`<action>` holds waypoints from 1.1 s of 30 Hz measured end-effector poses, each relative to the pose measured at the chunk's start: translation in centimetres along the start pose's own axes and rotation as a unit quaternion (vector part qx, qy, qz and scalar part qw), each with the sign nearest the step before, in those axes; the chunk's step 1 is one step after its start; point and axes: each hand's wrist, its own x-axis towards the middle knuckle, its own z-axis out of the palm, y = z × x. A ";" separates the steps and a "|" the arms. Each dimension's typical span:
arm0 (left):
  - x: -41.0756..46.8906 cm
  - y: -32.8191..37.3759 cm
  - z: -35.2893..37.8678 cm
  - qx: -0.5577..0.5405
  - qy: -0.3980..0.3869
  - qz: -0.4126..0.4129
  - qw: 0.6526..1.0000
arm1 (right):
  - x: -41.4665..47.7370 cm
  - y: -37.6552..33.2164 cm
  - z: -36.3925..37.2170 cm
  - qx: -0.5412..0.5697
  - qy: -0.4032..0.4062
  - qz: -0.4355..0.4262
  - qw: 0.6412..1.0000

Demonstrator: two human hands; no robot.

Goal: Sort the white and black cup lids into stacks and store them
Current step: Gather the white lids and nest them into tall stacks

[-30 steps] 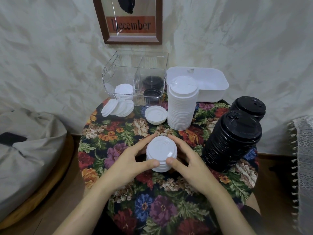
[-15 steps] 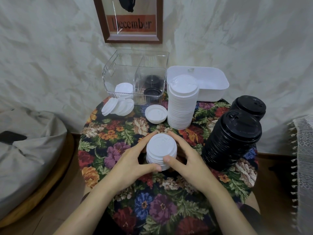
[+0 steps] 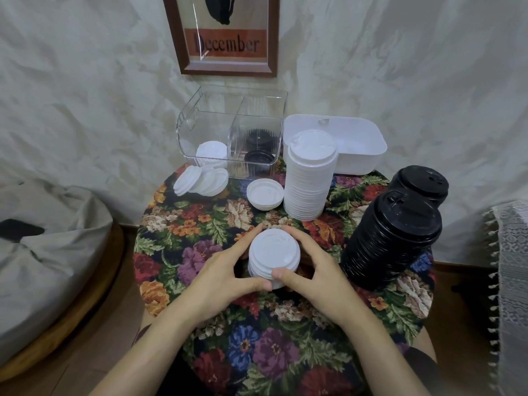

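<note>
A short stack of white lids stands on the middle of the floral table. My left hand and my right hand grip it from either side, thumbs at the front. Behind it rises a tall white lid stack, with a single upturned white lid beside it. A few loose white lids lean together at the back left. Two tall black lid stacks stand at the right. The clear divided bin holds white lids on its left and black lids on its right.
A white plastic tub sits at the back right against the wall. A framed picture hangs above the bin. A grey beanbag lies left of the table and a lace cloth hangs at the right.
The short white stack has sunk a little between my hands, which stay closed round it. Nothing else has moved.
</note>
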 end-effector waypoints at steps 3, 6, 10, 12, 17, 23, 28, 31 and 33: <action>-0.1 -0.1 0.0 -0.002 0.000 0.003 1.000 | 0.1 -0.1 0.1 0.000 -0.004 0.002 1.000; -0.2 0.1 0.1 0.012 -0.001 0.006 1.000 | 0.2 0.1 0.1 0.002 -0.004 0.007 1.000; -0.3 0.1 0.3 0.075 0.009 0.017 0.997 | 0.0 0.2 0.1 0.001 0.000 0.007 1.000; -0.3 0.1 0.3 0.099 0.015 0.025 0.995 | 0.1 0.1 0.1 -0.001 0.001 0.005 1.000; -0.1 -0.1 0.5 0.098 0.032 0.042 0.994 | 0.3 -0.1 0.1 -0.011 -0.004 -0.002 1.000; 0.1 -0.6 0.5 0.108 0.034 0.025 0.993 | 0.4 0.0 0.0 -0.013 -0.002 0.002 1.000; 0.3 -0.8 0.6 0.119 0.044 0.023 0.992 | 0.5 0.2 0.5 -0.006 0.018 0.004 1.000; 0.2 -1.0 0.7 0.117 0.053 0.020 0.991 | 0.3 0.4 1.1 -0.011 0.041 0.003 0.999; 0.3 -1.1 0.8 0.111 0.054 0.016 0.992 | 0.1 0.5 1.4 -0.028 0.061 0.002 0.998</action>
